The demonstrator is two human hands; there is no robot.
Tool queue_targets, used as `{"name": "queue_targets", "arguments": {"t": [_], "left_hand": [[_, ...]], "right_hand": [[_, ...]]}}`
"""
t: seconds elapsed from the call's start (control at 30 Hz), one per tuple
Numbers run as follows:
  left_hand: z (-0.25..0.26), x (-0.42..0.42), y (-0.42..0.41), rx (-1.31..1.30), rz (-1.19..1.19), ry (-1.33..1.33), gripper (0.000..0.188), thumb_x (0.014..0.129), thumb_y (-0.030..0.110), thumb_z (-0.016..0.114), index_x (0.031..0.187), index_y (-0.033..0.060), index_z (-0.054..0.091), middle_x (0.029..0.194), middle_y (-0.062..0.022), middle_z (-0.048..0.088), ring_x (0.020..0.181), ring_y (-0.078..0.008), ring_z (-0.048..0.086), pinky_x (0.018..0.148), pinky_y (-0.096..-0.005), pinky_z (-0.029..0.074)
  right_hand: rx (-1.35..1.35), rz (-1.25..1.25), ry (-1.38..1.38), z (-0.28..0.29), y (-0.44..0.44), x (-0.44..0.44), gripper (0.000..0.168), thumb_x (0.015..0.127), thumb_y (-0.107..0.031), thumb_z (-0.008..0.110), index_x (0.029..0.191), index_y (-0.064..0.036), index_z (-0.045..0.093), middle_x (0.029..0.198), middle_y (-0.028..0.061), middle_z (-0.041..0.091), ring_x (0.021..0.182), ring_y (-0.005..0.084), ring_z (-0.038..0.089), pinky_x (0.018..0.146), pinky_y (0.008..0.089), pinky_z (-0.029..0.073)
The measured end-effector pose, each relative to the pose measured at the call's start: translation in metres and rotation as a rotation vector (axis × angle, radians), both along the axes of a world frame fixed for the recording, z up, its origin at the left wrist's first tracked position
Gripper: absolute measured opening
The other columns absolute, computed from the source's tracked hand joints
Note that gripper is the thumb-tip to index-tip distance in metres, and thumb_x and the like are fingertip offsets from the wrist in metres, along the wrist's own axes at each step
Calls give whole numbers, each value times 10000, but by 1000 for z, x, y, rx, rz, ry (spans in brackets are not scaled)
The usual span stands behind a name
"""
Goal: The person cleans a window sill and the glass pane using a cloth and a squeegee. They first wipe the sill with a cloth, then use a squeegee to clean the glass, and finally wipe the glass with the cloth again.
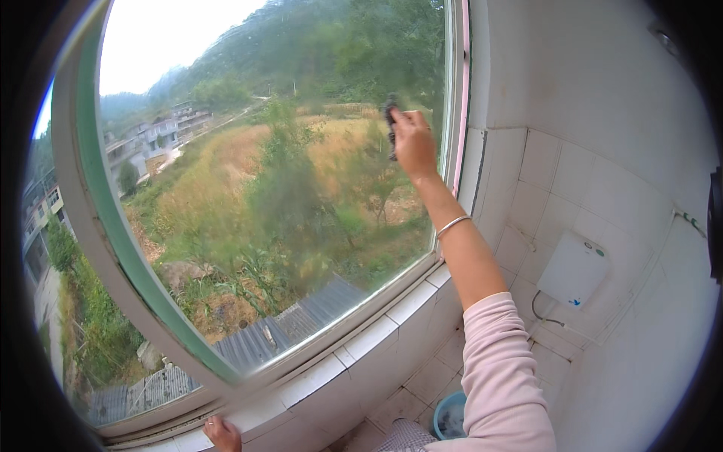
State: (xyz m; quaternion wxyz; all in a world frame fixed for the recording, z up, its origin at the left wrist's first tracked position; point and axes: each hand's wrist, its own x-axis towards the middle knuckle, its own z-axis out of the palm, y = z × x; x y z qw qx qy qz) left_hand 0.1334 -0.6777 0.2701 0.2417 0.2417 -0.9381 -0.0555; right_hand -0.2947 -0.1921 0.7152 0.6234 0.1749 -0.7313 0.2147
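Note:
My right hand (417, 144) is raised against the window pane (271, 186), gripping a dark scouring pad or cloth (390, 127). Its edge meets the glass in the right half of the pane. Hazy, smeared patches show on the glass around it. Low at the window, my left hand (222, 434) rests at the edge of the white tiled sill (316, 384), near the sliding track (164, 426). No object shows in it; the fingers are partly curled over the edge.
A green-lined window frame (113, 243) divides the panes on the left. Below my right arm stands a blue bucket (449, 415) with foamy contents on the tiled floor (429, 378). A white cistern (573, 271) with a grey hose (545, 313) hangs on the tiled wall.

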Motion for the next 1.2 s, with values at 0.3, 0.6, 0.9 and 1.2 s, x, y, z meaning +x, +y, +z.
{"name": "queue_targets", "arguments": {"t": [0.3, 0.6, 0.9, 1.2], "left_hand": [[138, -80, 71, 274, 213, 1140, 435, 1049, 271, 395, 1408, 26, 390, 1352, -140, 455, 1214, -256, 446, 1061, -393, 325], [202, -164, 63, 19, 256, 1131, 704, 989, 454, 495, 1477, 11, 249, 1504, -193, 281, 1366, -326, 340, 1128, -447, 287], [181, -188, 62, -13, 396, 1132, 648, 1026, 474, 346, 1480, 18, 282, 1483, -215, 367, 1312, -361, 444, 1036, -425, 422], [176, -188, 58, 42, 364, 1138, 563, 1043, 365, 360, 1465, -5, 308, 1474, -231, 380, 1288, -371, 473, 1025, -413, 438]], "right_hand": [[89, 267, 146, -30, 31, -28, 332, 834, 2, 655, 1158, -64, 677, 1007, 89, 581, 894, 244, 560, 750, 343, 497], [-117, 154, 234, 90, 111, -109, 287, 855, -41, 658, 1131, -109, 700, 1020, 75, 625, 944, 282, 591, 809, 369, 496], [-83, 178, 491, 229, 54, -81, 171, 833, -74, 678, 1003, -89, 663, 939, 84, 700, 815, 303, 636, 738, 387, 504], [-104, 216, 532, 201, 108, -111, 208, 854, -35, 648, 1055, -52, 699, 1047, 102, 669, 907, 286, 624, 796, 366, 521]]}}
